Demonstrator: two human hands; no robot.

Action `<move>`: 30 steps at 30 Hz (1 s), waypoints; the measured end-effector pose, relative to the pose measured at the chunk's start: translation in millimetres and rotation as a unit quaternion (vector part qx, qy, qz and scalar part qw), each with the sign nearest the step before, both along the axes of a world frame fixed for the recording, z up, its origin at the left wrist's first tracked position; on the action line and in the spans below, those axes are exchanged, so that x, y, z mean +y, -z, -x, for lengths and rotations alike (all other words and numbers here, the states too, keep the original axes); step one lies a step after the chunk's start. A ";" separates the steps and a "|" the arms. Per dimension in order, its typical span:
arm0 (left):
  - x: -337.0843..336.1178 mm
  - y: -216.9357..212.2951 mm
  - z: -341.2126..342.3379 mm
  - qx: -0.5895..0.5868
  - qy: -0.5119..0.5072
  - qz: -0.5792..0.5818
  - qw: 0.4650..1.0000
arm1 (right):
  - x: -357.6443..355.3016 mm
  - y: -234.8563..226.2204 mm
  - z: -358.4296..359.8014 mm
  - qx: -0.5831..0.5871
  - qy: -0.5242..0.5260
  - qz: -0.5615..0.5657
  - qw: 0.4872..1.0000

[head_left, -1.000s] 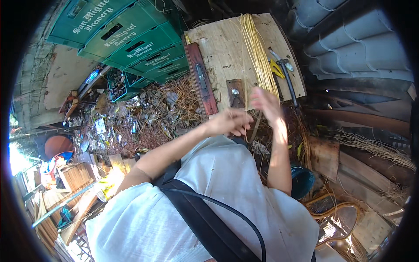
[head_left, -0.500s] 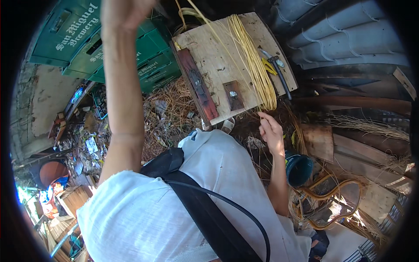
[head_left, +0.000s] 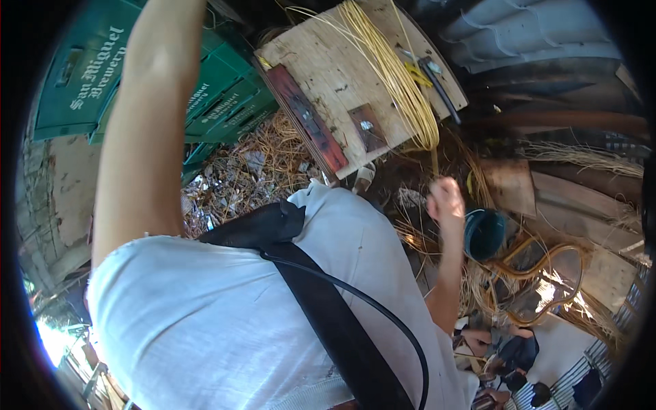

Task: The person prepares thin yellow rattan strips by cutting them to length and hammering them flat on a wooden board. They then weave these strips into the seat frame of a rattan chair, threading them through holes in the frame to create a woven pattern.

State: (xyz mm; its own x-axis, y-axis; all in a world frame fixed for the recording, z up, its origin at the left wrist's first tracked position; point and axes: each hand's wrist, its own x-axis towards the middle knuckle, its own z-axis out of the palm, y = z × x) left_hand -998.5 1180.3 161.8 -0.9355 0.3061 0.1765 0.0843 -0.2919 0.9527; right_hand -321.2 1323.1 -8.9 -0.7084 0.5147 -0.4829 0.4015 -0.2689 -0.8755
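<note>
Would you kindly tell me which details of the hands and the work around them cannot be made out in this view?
- Left hand: head view, cut off by the top edge; only the raised forearm shows.
- Right hand: closed fist beside the round dark teal bucket; whether it grips a strand is too small to tell.
- Pale yellow rattan strand bundle on the worn wooden board: upper end leaves the frame.

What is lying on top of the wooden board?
On the wooden board lie a bundle of yellow strands, a dark tool and a metal plate. Beneath it is hidden.

Green plastic crates [head_left: 102,75] stacked at left, dark teal bucket [head_left: 484,234] on the ground, corrugated sheet [head_left: 540,34] at upper right
</note>
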 end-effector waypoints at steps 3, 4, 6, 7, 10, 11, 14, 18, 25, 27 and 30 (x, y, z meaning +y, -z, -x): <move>-9.5 44.2 -19.3 -0.004 -0.158 0.339 0.927 | -25.0 50.3 73.7 -0.036 -0.004 -0.055 0.998; -9.0 64.8 -47.3 0.002 -0.179 0.412 0.893 | -29.1 63.4 97.8 -0.040 -0.031 -0.097 0.994; -11.7 152.6 -100.4 0.215 -0.230 0.417 0.853 | -33.4 93.3 132.2 -0.049 -0.064 -0.166 0.983; 7.0 152.5 -182.2 0.110 -0.075 0.413 0.901 | -29.5 113.6 144.1 -0.054 -0.053 -0.197 0.978; -14.3 239.8 -292.6 -0.055 0.303 0.449 0.839 | -29.7 123.5 160.5 -0.070 -0.051 -0.188 0.978; -11.1 244.3 -329.2 -0.173 0.339 0.486 0.787 | -28.9 125.5 162.8 -0.069 -0.055 -0.190 0.978; -16.9 284.2 -389.3 -0.270 0.305 0.343 0.847 | -38.9 124.9 156.3 -0.076 -0.072 -0.185 0.977; -14.7 304.8 -396.3 -0.356 0.256 0.207 0.874 | -52.4 110.5 147.4 -0.086 -0.061 -0.123 0.987; -22.6 296.8 -375.2 -0.371 0.243 0.206 0.872 | -53.7 108.4 112.1 -0.028 -0.040 -0.401 0.915; -32.2 298.7 -377.6 -0.373 0.268 0.230 0.858 | -50.1 113.0 119.0 -0.045 -0.099 -0.431 0.896; -38.5 297.9 -383.0 -0.374 0.270 0.223 0.859 | -45.6 115.3 138.6 -0.053 -0.211 -0.509 0.833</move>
